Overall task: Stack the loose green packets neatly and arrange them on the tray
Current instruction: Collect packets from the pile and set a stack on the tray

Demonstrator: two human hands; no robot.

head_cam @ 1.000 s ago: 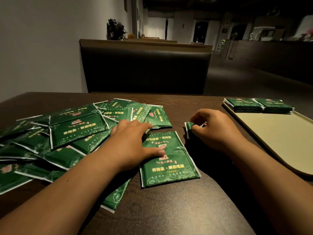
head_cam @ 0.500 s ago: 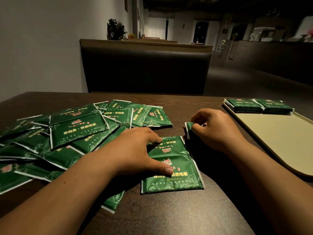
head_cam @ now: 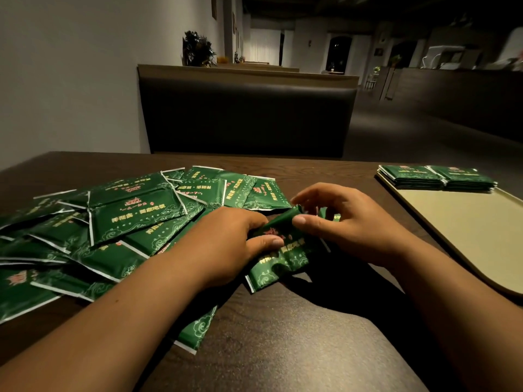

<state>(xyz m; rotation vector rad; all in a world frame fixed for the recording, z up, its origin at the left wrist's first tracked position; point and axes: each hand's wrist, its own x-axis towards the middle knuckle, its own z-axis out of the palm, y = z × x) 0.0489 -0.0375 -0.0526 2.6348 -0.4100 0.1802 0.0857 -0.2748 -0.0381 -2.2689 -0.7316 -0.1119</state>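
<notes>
Several loose green packets [head_cam: 135, 216] lie scattered over the left half of the dark wooden table. One green packet [head_cam: 278, 258] is lifted at its far end in front of me. My left hand [head_cam: 235, 244] grips its left side, thumb on top. My right hand [head_cam: 345, 222] pinches the packet's raised top edge with the thumb, and a small stack of packets is tucked under its palm. A beige tray [head_cam: 467, 230] lies at the right. Two neat stacks of packets [head_cam: 435, 178] sit side by side at its far end.
A dark padded bench back [head_cam: 246, 117] stands beyond the table's far edge. The near table edge [head_cam: 283, 363] curves in front of me. A grey wall runs along the left, and a dim room opens to the right.
My left hand has slid the front packet to the right and lifted its far end. My right hand has opened its fingers and pinched that packet's top edge.
</notes>
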